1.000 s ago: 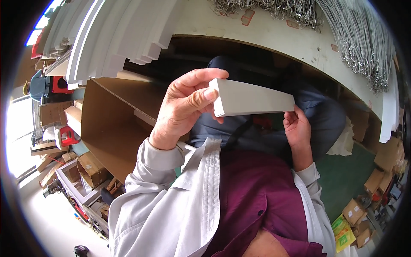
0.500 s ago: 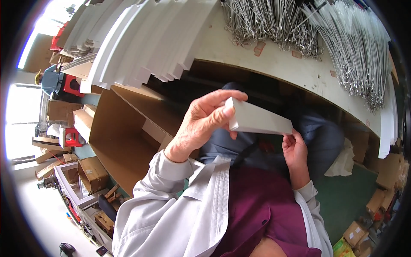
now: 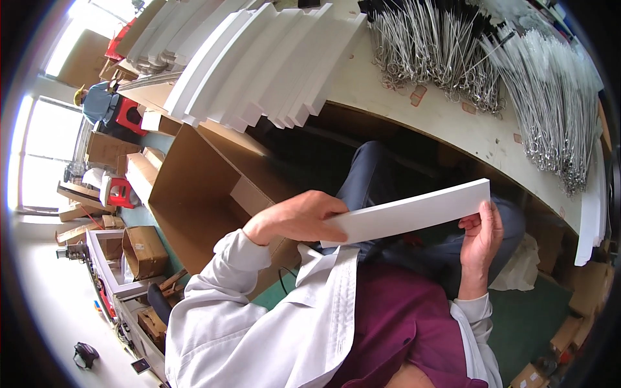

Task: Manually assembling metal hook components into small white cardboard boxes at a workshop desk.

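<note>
A long, narrow white box [image 3: 414, 208] lies across my lap, held at both ends. My left hand [image 3: 304, 218] grips its left end, fingers over the top and far side. At the right end, the thumb and fingers of my right hand [image 3: 480, 236] pinch the lower corner. The box slants, its right end higher in the picture, with a broad smooth face turned up. Beyond it, on the table [image 3: 359, 81], similar long white boxes [image 3: 265, 71] lie side by side in a row, their near ends jutting past the edge.
Bundles of thin metal rods with looped ends [image 3: 433, 58] lie on the table at the far right, more rods [image 3: 550, 110] beside them. A large open cardboard carton [image 3: 194, 194] stands at my left. Farther left, a person [image 3: 100, 103] sits near red stools [image 3: 119, 193] and cartons.
The white box has swung from pointing away from me to lying broadside, its right end raised. My left hand moved down and now wraps its end; my right hand moved right.
</note>
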### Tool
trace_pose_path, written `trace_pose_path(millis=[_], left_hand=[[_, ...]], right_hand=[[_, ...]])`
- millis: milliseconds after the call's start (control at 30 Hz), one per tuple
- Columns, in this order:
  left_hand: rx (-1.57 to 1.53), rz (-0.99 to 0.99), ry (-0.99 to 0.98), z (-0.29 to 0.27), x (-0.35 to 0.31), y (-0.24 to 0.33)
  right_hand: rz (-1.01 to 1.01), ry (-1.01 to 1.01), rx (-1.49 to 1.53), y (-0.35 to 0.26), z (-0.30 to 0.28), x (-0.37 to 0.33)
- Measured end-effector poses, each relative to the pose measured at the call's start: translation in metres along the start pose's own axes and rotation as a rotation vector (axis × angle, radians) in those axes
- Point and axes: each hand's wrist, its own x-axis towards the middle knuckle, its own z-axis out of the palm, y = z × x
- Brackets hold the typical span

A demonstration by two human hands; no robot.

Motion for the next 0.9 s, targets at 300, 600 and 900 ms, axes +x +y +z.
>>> trace_pose_path(millis=[300,600,900], left_hand=[[-0.059,0.242,0.225,0.018,0.010,-0.009],[0.171,0.064,1.162,-0.056,-0.050,-0.001],[0.429,-0.034,1.469,-0.188,-0.109,-0.060]], right_hand=[[-0.132,-0.190,-0.029,-0.023,0.052,0.031],[-0.643,-0.152,-0.746,0.004,0.049,0.098],[-0.735,-0.168,-0.944,0.029,0.052,0.133]])
